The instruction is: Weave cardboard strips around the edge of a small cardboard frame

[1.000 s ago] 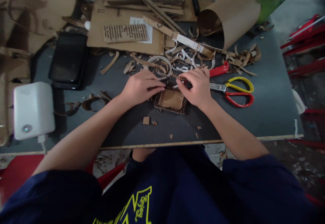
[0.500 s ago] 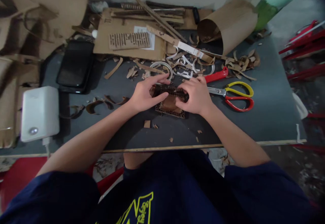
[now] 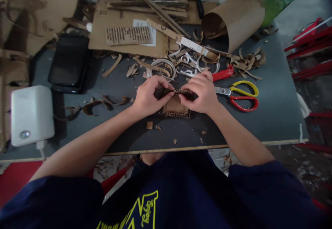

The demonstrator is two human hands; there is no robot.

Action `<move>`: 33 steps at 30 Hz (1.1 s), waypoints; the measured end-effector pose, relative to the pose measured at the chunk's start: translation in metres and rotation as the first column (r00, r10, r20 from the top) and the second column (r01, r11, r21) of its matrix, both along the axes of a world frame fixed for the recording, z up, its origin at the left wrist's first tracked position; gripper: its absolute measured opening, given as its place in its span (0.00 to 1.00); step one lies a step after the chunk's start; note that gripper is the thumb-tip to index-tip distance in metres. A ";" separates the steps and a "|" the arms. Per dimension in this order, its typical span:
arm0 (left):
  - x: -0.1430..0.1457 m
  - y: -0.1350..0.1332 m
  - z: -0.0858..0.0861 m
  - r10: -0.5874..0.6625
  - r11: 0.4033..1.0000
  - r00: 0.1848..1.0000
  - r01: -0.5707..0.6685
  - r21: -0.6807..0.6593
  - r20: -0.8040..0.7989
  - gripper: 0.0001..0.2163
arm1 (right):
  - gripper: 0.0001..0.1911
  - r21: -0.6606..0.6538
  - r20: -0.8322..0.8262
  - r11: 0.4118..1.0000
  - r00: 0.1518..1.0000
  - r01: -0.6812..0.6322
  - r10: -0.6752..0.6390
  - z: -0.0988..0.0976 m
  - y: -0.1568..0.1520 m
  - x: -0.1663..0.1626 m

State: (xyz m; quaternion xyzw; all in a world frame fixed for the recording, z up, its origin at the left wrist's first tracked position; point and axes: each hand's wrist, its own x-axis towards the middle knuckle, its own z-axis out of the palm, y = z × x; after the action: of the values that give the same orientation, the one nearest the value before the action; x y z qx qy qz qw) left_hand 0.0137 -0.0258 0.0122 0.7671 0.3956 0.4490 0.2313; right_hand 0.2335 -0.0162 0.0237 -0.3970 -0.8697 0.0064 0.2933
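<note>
A small brown cardboard piece [image 3: 176, 106] with a raised corrugated border lies on the table in front of me. My left hand [image 3: 151, 95] pinches the left part of its far edge strip between thumb and fingers. My right hand [image 3: 201, 92] pinches the same corrugated strip [image 3: 180, 91] from the right. The fingers partly cover the strip's two ends. Just right of my right hand lie scissors [image 3: 238, 95] with one yellow and one red handle, and behind them a red-handled tool [image 3: 223, 73] whose far end is hidden.
Cardboard scraps, white rings of tape [image 3: 163, 69] and curled strips lie behind my hands. A corrugated cardboard piece [image 3: 128, 35] rests on a flat cardboard sheet [image 3: 98, 44]. At left are a black phone-like device [image 3: 68, 61] and a white power bank [image 3: 32, 115]; a cardboard tube [image 3: 241, 21] lies at back right.
Both hands have brought their fingertips closer together along the far strip, now pinching it. More of the piece's flat middle shows. The view has shifted slightly.
</note>
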 end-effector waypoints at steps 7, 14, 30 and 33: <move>-0.007 0.005 -0.004 0.123 0.966 0.991 -0.130 0.224 0.045 0.12 | 0.14 -0.003 -0.118 0.975 0.968 0.222 -0.221 0.006 -0.008 -0.004; -0.012 0.009 -0.002 0.110 0.951 0.992 -0.087 0.298 -0.061 0.10 | 0.10 0.030 -0.211 0.964 0.945 0.264 -0.252 0.000 -0.006 -0.007; -0.017 0.011 0.002 0.181 0.967 0.943 -0.119 0.225 -0.279 0.12 | 0.20 0.002 -0.252 0.985 0.953 0.172 -0.166 -0.001 -0.012 -0.015; -0.017 0.011 0.002 0.249 0.955 0.937 -0.196 0.220 -0.246 0.13 | 0.15 -0.081 -0.212 0.973 0.951 0.214 -0.227 0.000 -0.011 -0.014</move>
State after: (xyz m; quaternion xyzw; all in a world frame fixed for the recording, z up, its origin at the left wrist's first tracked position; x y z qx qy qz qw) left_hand -0.0034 -0.0147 0.0140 0.7900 0.4628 0.3994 0.0472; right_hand 0.2197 -0.0275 0.0234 -0.4967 -0.7816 0.0425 0.3749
